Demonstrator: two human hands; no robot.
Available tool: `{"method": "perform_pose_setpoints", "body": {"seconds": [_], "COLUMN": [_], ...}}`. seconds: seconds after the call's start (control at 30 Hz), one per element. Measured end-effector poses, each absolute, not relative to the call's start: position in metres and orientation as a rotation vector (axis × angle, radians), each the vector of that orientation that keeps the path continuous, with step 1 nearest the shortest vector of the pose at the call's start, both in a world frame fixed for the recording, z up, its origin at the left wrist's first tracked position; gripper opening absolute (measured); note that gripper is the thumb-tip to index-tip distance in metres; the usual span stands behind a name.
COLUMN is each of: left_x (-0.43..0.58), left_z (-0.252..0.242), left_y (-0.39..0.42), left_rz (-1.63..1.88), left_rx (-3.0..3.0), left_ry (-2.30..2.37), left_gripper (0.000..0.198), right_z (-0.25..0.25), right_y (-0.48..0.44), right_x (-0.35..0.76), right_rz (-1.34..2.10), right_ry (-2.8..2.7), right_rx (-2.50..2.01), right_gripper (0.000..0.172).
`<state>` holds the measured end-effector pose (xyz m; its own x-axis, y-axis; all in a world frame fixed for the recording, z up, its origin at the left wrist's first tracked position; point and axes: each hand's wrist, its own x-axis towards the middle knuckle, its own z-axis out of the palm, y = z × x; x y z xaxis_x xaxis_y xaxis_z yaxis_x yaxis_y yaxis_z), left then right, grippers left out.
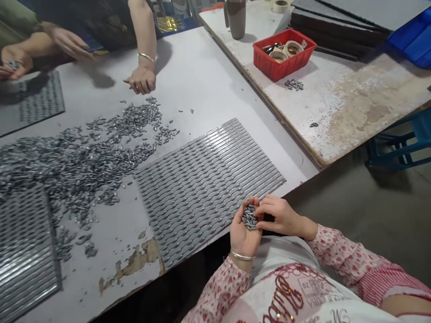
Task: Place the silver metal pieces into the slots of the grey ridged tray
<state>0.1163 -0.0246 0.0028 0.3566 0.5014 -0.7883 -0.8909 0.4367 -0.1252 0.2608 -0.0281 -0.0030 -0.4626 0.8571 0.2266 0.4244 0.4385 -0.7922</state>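
Below centre, left hand: palm up and cupped, full of small grey pieces; the curled fingers form a bowl, probably so that none roll off.
Right hand: just right of it, fingers bent in over that palm, tips at the pieces; whether one is pinched I cannot tell.
Ridged panel: mid-frame, flat on the white table, its near edge just beside the cupped palm, which seems to make for a short reach. Its rows look wavy at left and centre, straight and shiny toward the upper right end.
Second panel: lower left corner, also ridged, beside the heap.
Loose heap: left of frame, spread between the panels, likely to serve several people.
Co-worker's hand: upper left of centre, fingers curled, beyond the heap; contact with the table is unclear.
Red bin: upper right, on the side table, its walls apparently there to gather the tape rolls.
Mug: top of frame, well apart from the heap, perhaps against knocks.
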Motion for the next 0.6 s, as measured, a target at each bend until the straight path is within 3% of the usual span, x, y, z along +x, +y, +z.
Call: {"method": "perform_pose_setpoints", "body": {"seconds": [0.1,0.33,0.6], "left_x": [0.115,0.111,0.107], "left_z": [0.000,-0.005,-0.016], "left_y": [-0.029,-0.040,-0.054], "left_rz": [1.000,0.990,0.904], "left_rx": [-0.584,-0.578,-0.259], "left_ry": [0.742,0.710,0.858], "left_gripper": [0.024,0.027,0.012], "right_z": [-0.009,-0.013,-0.019], "right_y": [-0.031,-0.040,-0.025], "right_x": [0.254,0.248,0.275], "right_rz": [0.824,0.879,1.135], "right_ry": [-2.124,-2.163,-1.510], "right_rx": [-1.190,-1.125,-1.436], "right_gripper": [0.020,0.014,0.016]}}
